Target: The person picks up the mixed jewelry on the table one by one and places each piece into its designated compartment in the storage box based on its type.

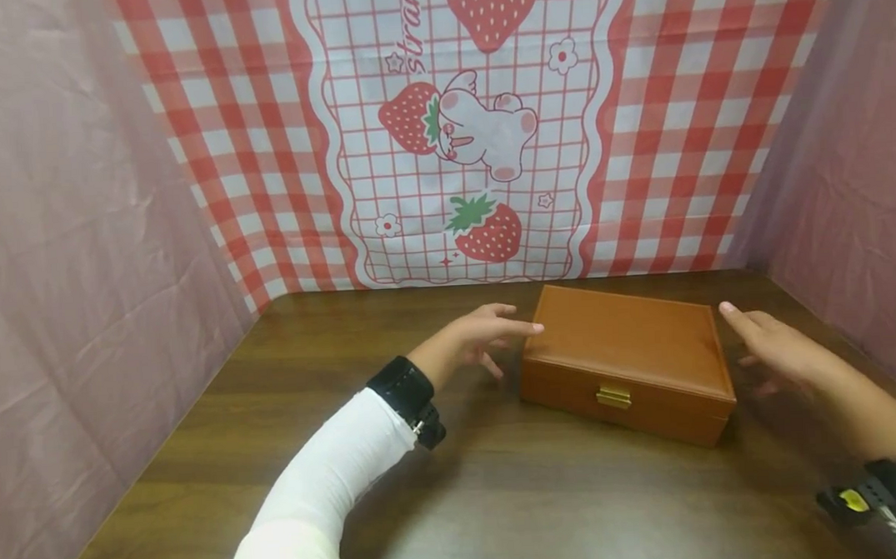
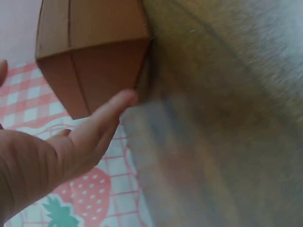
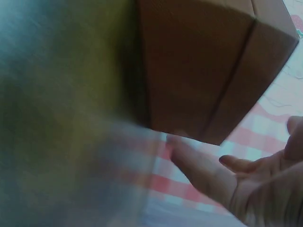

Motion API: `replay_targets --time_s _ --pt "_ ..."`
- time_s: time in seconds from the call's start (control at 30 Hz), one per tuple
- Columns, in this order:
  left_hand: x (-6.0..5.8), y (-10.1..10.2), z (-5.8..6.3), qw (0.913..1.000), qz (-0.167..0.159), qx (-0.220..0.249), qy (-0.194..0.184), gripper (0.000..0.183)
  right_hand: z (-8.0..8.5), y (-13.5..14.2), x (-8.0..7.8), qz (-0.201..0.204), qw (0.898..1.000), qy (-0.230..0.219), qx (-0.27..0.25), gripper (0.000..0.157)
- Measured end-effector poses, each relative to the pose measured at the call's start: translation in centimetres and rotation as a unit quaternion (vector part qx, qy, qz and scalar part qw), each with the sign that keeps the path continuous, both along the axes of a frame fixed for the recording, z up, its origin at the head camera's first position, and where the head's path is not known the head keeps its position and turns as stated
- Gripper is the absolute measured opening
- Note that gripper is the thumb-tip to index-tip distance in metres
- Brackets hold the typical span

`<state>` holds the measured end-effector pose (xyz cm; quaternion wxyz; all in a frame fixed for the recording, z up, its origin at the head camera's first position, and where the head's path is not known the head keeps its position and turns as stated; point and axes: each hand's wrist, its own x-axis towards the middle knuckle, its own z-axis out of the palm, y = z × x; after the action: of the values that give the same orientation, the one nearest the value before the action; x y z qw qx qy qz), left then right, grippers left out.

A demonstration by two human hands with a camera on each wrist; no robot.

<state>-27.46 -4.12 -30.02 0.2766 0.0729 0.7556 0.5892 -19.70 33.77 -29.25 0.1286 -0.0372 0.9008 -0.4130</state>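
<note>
A brown leather-look box (image 1: 631, 338) with a gold clasp (image 1: 613, 398) on its front sits on the wooden table, lid down and turned slightly askew. My left hand (image 1: 488, 334) is at its left end, fingers spread and the thumb overlapping the lid's left edge in the head view. Beyond the right end hovers my right hand (image 1: 777, 350), fingers loosely extended toward the box. In the left wrist view the left hand (image 2: 71, 151) reaches along the box's end (image 2: 104, 75) with nothing gripped. The right wrist view has the right hand (image 3: 236, 182) beside the opposite end (image 3: 194, 75).
The dark wooden table (image 1: 260, 454) runs back to a red-and-white checked cloth (image 1: 666, 120) printed with strawberries. Pink curtains (image 1: 79, 245) close off both sides. A black strap (image 1: 402, 387) circles the left wrist, below a white sleeve.
</note>
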Motion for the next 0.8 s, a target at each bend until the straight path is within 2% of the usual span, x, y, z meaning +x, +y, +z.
replay_targets --time_s 0.03,0.1,0.17,0.23,0.33,0.53,0.8 --pt "0.0 0.0 -0.2 0.9995 -0.012 0.010 -0.028 0.083 -0.4 0.0 0.1 -0.002 0.998 -0.041 -0.051 0.088" --pt "0.0 0.2 -0.5 0.9972 -0.029 0.021 -0.066 0.084 -1.1 -0.3 0.2 -0.009 0.987 -0.104 -0.123 0.090" --pt "0.1 0.6 -0.8 0.9950 -0.039 0.028 -0.088 0.083 -1.6 -0.7 0.3 -0.014 0.978 -0.139 -0.156 0.092" --pt "0.2 1.0 -1.0 0.9936 -0.038 0.035 -0.101 0.084 -2.1 -1.1 0.4 -0.020 0.974 -0.150 -0.166 0.094" --pt "0.2 1.7 -1.2 0.9934 -0.035 0.043 -0.101 0.087 -2.3 -1.6 0.5 -0.026 0.975 -0.146 -0.166 0.094" --pt "0.5 2.5 -1.4 0.9962 -0.018 0.040 -0.075 0.091 -2.5 -1.9 0.9 -0.052 0.979 -0.108 -0.167 0.088" --pt "0.8 2.0 -1.6 0.9974 -0.004 0.042 -0.059 0.087 -2.5 -2.7 0.7 -0.058 0.979 -0.102 -0.165 0.078"
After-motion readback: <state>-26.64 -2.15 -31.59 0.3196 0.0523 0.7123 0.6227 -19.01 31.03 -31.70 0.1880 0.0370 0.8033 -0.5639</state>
